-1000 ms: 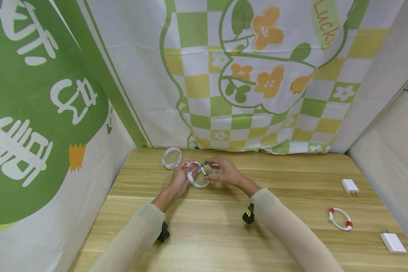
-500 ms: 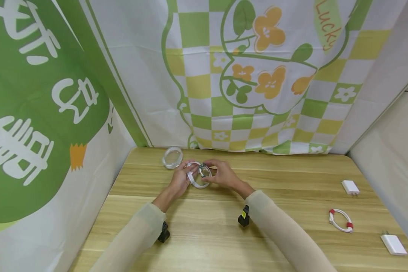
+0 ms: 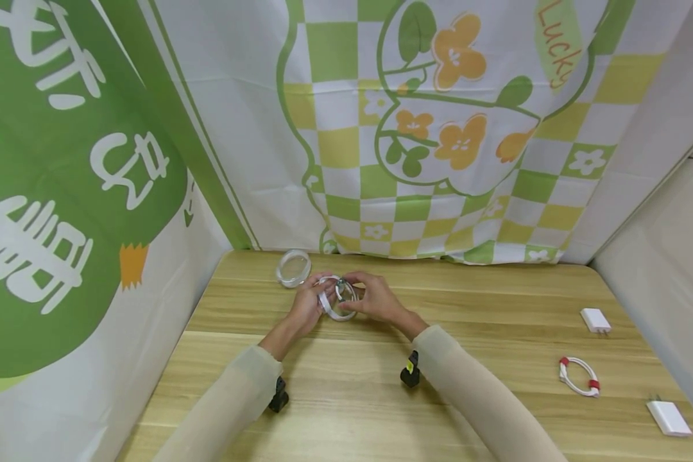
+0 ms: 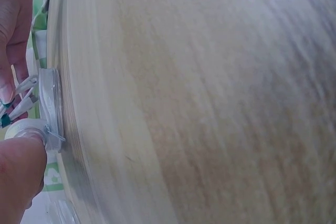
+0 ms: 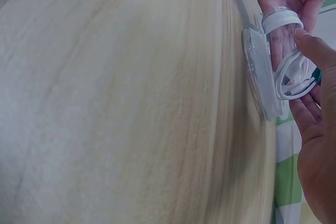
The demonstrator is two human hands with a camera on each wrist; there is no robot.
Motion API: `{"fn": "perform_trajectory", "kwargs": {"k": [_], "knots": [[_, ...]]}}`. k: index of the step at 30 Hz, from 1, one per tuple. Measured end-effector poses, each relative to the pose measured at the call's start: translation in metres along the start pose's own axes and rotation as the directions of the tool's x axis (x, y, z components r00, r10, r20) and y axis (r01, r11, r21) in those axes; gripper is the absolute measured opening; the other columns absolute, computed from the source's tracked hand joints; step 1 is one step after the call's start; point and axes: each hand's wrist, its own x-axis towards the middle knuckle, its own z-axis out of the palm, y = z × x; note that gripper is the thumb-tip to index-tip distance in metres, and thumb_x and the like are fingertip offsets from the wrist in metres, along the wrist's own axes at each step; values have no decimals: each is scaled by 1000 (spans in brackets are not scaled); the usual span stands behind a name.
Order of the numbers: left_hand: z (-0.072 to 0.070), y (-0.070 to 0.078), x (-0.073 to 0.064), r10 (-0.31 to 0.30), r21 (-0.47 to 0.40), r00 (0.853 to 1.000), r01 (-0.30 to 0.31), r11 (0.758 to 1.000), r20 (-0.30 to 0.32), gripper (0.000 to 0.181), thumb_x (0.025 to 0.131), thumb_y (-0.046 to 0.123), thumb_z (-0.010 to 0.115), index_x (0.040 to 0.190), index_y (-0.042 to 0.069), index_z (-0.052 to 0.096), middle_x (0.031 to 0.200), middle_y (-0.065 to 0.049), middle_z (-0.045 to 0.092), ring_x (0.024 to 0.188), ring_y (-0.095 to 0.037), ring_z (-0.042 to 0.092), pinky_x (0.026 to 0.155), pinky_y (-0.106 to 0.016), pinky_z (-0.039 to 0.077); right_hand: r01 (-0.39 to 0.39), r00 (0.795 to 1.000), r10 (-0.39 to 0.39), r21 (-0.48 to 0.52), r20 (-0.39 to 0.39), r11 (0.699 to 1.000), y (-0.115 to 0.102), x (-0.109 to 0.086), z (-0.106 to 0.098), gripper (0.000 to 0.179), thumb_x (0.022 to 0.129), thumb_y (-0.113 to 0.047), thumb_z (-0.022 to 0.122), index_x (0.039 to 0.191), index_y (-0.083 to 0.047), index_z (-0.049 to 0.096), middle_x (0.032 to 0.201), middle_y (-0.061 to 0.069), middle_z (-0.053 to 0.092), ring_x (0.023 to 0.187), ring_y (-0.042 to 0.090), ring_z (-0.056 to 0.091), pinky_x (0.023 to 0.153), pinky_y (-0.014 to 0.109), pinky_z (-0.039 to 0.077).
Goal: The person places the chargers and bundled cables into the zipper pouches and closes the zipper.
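Note:
In the head view my left hand (image 3: pixel 306 307) holds a round clear plastic case (image 3: pixel 336 316) with a whitish rim, its open side facing right. The fingers of my right hand (image 3: pixel 379 299) pinch a coiled white cable (image 5: pixel 287 90) fastened with green ties. The coil overlaps the case's opening in the head view; from the right wrist it shows right against the case (image 5: pixel 259 72). In the left wrist view the green tie (image 4: pixel 5 120) shows close to the right hand's fingertips. Part of the coil is hidden behind the right fingers.
Another round clear case (image 3: pixel 293 268) lies on the wooden table (image 3: pixel 346 398), just beyond the left hand. Toward the right edge are two white plug chargers (image 3: pixel 595 320) and a white cable coil with red ties (image 3: pixel 579 376). Printed curtains (image 3: pixel 346 154) border the table.
My right hand has moved a little left, bringing the coiled cable from the right side of the case over its opening. The left hand and case have stayed nearly still.

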Motion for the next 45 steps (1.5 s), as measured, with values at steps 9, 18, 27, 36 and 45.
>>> {"fn": "perform_trajectory", "kwargs": {"k": [9,18,27,36,45], "knots": [[-1,0,-1,9,-2,1000,-9,1000,-11,37,113,4,36,146,-11,42,124,-11,64,107,-9,67,93,-20,58,-4,1000,4,-46,16,999,3,1,5,63,78,-18,97,130,3,69,126,15,75,119,28,71,102,40,60],[-3,3,0,-2,-24,1000,2,1000,-6,41,114,5,34,151,-12,35,151,-30,50,130,-22,60,112,-29,52,30,1000,-31,-114,0,993,2,-2,6,63,75,-20,99,126,3,70,124,16,75,116,29,72,102,42,59],[-3,5,-2,24,-28,999,-24,999,-26,40,113,4,37,150,-12,38,149,-27,53,126,-16,62,112,-25,50,104,995,-101,-203,24,974,-1,-2,7,65,78,-22,97,130,3,69,122,16,74,110,30,72,95,40,61],[-4,6,-6,53,10,998,-52,999,-24,39,113,5,35,149,-11,39,158,-31,45,137,-25,56,115,-28,49,93,995,-84,-240,47,966,-1,-2,8,63,80,-25,96,129,4,69,116,17,75,98,27,71,84,36,61],[-3,7,-9,141,27,990,-141,990,-6,41,112,0,33,149,-16,34,160,-36,39,153,-42,37,126,-44,35,81,996,-64,-278,69,957,0,1,10,62,81,-29,95,129,2,71,106,11,74,88,22,66,75,29,55]]}}
